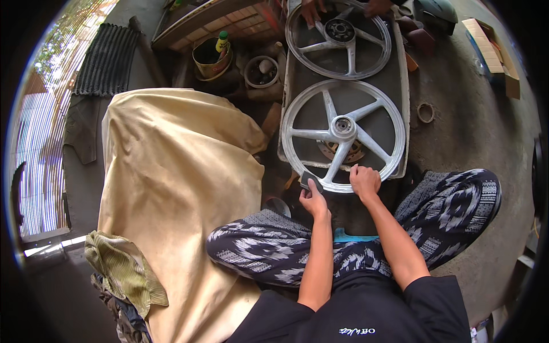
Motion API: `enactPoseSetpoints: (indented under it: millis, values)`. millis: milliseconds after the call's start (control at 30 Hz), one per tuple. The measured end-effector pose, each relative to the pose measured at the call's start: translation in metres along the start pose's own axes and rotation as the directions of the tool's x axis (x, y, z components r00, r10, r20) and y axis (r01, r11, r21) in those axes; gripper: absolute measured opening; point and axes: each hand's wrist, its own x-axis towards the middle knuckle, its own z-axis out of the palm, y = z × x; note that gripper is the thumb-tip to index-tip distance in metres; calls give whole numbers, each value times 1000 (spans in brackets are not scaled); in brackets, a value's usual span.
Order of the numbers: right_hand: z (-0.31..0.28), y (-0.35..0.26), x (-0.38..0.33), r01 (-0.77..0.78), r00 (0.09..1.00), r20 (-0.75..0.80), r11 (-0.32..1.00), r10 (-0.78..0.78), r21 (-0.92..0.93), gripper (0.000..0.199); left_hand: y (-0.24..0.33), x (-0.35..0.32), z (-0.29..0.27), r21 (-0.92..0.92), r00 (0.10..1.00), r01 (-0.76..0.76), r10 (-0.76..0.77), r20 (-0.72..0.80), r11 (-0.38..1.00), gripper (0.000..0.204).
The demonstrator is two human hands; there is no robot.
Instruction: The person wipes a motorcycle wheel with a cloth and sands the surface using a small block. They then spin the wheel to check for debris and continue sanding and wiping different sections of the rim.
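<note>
A pale grey spoked motorcycle wheel rim [333, 135] lies flat in front of me, its near edge closest to my body. Between the thumb and fingers of my left hand [314, 202] is a small dark piece that looks like folded sandpaper [310, 181], held against or right beside the rim's near left edge. My right hand [365, 181] is closed around the near edge, a little farther right. A brownish brake disc [350, 154] shows below the spokes.
Another person's hands [311, 12] are on a second wheel [312, 59] at the far side. Both wheels rest on a shallow rectangular tray [407, 97]. A tan cloth cover [171, 166] drapes something bulky at left. Buckets [204, 70] stand behind it; a cardboard box [485, 46] sits far right.
</note>
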Motion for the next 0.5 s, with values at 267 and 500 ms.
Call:
enactPoseSetpoints:
  millis: [267,500]
  values:
    - [-2,-6,1,26,1000,0,999,-26,-19,53,15,4,-5,-41,995,80,-77,62,996,69]
    - [1,-5,-1,30,999,-11,999,-31,-41,54,17,18,-21,-131,940,246,-203,275,960,64]
